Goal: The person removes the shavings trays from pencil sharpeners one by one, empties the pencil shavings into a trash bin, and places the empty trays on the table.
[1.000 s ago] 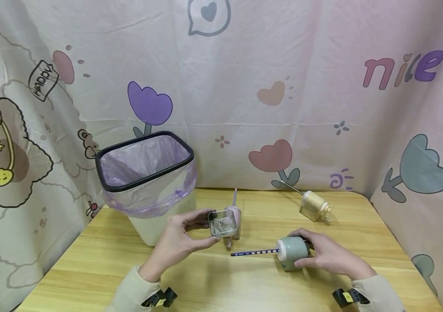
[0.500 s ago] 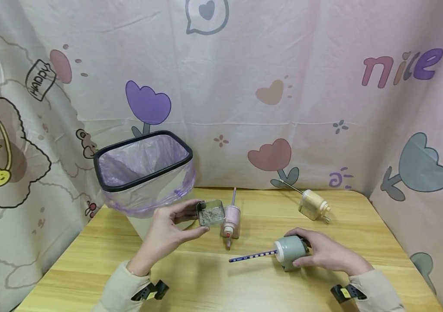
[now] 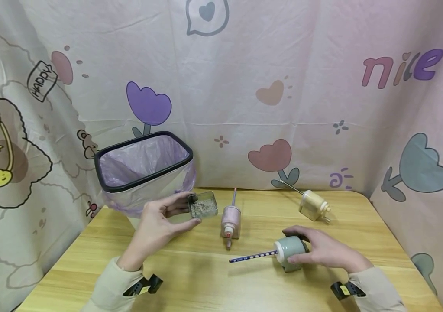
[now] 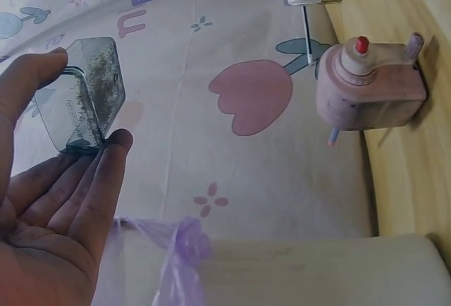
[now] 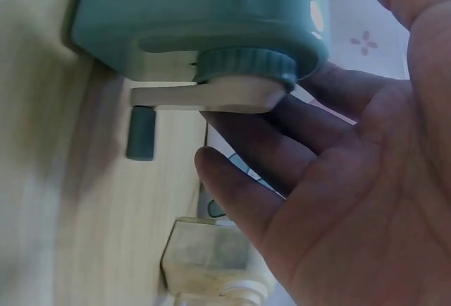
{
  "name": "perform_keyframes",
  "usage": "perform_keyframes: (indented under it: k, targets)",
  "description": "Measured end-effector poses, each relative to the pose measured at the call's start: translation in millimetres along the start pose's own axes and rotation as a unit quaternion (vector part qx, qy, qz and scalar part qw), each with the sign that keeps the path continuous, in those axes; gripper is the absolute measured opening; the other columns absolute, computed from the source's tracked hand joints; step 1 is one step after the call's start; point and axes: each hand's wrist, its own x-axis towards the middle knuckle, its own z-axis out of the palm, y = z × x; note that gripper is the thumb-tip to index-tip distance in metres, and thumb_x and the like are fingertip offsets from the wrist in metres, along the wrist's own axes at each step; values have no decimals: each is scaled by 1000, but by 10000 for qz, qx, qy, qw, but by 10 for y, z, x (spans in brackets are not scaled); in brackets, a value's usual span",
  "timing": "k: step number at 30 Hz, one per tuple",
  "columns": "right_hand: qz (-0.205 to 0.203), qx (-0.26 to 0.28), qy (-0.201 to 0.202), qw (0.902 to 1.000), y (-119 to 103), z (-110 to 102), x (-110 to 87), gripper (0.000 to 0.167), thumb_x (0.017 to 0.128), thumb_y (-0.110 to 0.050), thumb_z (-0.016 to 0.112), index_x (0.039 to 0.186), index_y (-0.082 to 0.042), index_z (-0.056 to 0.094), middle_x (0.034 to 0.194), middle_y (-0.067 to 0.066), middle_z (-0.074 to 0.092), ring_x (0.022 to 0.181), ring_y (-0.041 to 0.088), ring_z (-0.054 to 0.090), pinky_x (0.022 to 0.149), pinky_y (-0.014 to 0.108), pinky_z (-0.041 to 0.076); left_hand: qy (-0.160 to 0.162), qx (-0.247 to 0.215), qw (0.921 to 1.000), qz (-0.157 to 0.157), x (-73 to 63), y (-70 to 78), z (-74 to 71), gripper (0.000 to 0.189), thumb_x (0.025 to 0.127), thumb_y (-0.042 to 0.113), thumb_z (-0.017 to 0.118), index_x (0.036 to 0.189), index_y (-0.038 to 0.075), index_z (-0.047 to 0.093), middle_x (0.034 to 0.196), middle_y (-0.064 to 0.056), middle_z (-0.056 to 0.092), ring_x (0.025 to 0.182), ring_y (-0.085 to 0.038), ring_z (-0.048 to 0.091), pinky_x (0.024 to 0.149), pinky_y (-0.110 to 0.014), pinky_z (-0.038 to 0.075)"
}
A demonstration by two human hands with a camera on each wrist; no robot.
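Note:
A clear shavings drawer (image 3: 203, 205) with grey pencil shavings in it is pinched between the thumb and fingers of my left hand (image 3: 159, 223), in front of the bin. The left wrist view shows the drawer (image 4: 90, 94) tilted. My right hand (image 3: 322, 249) holds a green crank pencil sharpener (image 3: 292, 249) on the table, thumb in front and fingers behind. A blue patterned pencil (image 3: 252, 257) sticks out of its left end. In the right wrist view the white crank arm (image 5: 204, 97) with its green knob shows beside my fingers.
A white bin with a black rim (image 3: 143, 186) and purple bag stands at the left. A pink sharpener (image 3: 231, 219) with a pencil in it is mid-table. Farther back on the right lies a yellow sharpener (image 3: 313, 204), also with a pencil. A printed curtain (image 3: 221, 86) hangs behind.
My left hand has carried the drawer left and upward, away from in front of the pink sharpener and closer to the bin. The right hand and green sharpener have barely shifted.

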Motion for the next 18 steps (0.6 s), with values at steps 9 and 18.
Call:
perform_keyframes:
  k: [9, 18]
  targets:
    - [-254, -212, 202, 9992, -90, -120, 79, 64, 100, -42, 76, 147, -2, 60, 141, 17, 71, 128, 40, 69, 108, 58, 57, 120, 55, 9999, -92, 19, 79, -126, 65, 78, 7, 96, 138, 4, 71, 116, -14, 82, 100, -8, 80, 93, -21, 63]
    - [-371, -498, 409, 9972, -292, -287, 308, 58, 104, -42, 70, 148, -6, 60, 140, 11, 73, 128, 33, 71, 109, 57, 57, 296, -33, 9995, -120, 55, 176, -301, 61, 79, 1, 94, 136, 2, 71, 116, -19, 80, 100, -4, 79, 90, -25, 66]
